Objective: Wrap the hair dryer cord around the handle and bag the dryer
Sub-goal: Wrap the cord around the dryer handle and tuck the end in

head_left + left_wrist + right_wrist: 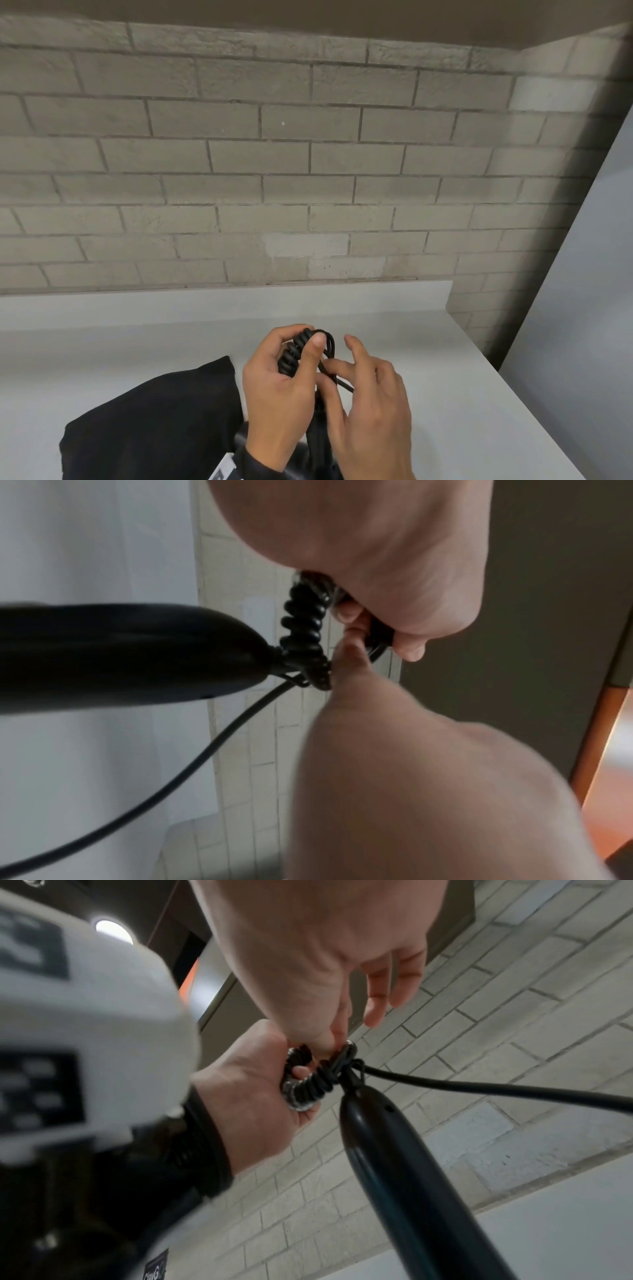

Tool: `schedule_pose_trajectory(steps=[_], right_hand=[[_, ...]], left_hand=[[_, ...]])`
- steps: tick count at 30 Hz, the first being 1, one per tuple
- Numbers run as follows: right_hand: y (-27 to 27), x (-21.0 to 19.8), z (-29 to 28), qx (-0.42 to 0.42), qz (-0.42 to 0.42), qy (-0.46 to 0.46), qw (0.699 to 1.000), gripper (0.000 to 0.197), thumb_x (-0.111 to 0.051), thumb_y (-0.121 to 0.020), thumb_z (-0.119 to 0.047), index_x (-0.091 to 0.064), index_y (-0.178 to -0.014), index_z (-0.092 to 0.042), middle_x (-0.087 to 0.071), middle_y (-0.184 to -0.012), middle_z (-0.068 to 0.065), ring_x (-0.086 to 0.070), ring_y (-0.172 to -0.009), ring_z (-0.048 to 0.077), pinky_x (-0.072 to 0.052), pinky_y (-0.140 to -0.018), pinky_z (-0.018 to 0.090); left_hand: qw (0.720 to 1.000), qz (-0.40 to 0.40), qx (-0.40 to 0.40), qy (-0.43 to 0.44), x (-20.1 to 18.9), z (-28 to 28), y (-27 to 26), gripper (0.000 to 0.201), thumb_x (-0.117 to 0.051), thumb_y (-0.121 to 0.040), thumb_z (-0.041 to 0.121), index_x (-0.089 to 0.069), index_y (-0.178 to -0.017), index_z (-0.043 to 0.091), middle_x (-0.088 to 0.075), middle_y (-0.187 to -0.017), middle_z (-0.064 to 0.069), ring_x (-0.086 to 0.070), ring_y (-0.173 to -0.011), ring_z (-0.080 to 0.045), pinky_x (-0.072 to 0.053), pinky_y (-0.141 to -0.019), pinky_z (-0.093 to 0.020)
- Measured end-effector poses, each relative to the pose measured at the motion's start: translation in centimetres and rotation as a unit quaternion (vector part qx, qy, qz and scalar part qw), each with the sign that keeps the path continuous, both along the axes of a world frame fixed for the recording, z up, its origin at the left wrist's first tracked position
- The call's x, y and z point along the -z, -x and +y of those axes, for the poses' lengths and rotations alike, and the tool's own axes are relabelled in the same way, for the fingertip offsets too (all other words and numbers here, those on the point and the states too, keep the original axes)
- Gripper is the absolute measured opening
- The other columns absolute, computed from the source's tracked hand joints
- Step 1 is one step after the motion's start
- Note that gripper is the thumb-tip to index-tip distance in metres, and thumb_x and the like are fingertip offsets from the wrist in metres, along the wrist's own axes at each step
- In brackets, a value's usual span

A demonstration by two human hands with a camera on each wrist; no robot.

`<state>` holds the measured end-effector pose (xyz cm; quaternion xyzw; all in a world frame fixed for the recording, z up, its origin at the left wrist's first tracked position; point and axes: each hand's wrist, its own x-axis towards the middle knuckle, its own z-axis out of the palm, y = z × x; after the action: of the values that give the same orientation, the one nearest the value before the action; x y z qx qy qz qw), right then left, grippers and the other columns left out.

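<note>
The black hair dryer's handle (394, 1150) points up from below my hands, and its body is hidden under them in the head view. My left hand (303, 340) grips the coiled part of the cord (291, 356) just above the handle's end. My right hand (330, 371) pinches a straight strand of the cord (479, 1091) with thumb and forefinger, right beside the coil; its other fingers are spread. The loose cord (205, 750) trails away from the handle's end. A black fabric bag (154, 421) lies on the table to the left of my hands.
The white table (445, 394) runs back to a pale brick wall (308, 171) and ends at a slanted right edge. A white wrist device (68, 1015) sits on my left wrist.
</note>
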<state>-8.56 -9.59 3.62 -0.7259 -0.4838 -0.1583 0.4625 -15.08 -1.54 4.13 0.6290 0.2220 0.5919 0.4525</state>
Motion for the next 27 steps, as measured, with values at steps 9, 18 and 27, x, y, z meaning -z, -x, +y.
schedule_pose_trajectory(steps=[9,18,27], right_hand=[[-1.4,-4.1,-1.5,-0.144,0.337,0.102,0.925,0.042,-0.067,-0.089,-0.023,-0.037,-0.112,-0.041,-0.068,-0.087,-0.015,-0.053,-0.08,-0.009,-0.042,-0.076,0.009],[-4.9,-6.7,-1.3,-0.307,0.601,0.125,0.727,0.008,-0.058,-0.094,-0.01,-0.063,-0.097,-0.005,-0.052,-0.063,0.002,-0.039,-0.056,0.012,-0.037,-0.059,0.028],[-2.2,-0.6,-1.4,-0.317,0.464,-0.041,0.826,0.058,-0.075,-0.074,-0.015,-0.045,-0.123,-0.018,-0.071,-0.091,0.014,-0.069,-0.097,0.026,-0.051,-0.09,0.032]], left_hand=[[0.98,0.079,-0.004,-0.184,0.6,2.2,0.5,0.03,-0.063,-0.085,0.059,-0.065,-0.102,0.034,-0.071,-0.088,0.019,-0.069,-0.069,-0.003,-0.055,-0.062,-0.018],[0.957,0.101,0.018,-0.271,0.3,4.5,0.2,0.027,-0.06,-0.093,0.053,-0.065,-0.109,0.032,-0.063,-0.063,0.01,-0.058,-0.05,-0.01,-0.049,-0.047,-0.032],[0.958,0.122,-0.012,-0.261,0.4,5.3,0.4,0.025,-0.053,-0.096,0.054,-0.063,-0.097,0.031,-0.062,-0.065,0.011,-0.058,-0.052,-0.009,-0.049,-0.048,-0.033]])
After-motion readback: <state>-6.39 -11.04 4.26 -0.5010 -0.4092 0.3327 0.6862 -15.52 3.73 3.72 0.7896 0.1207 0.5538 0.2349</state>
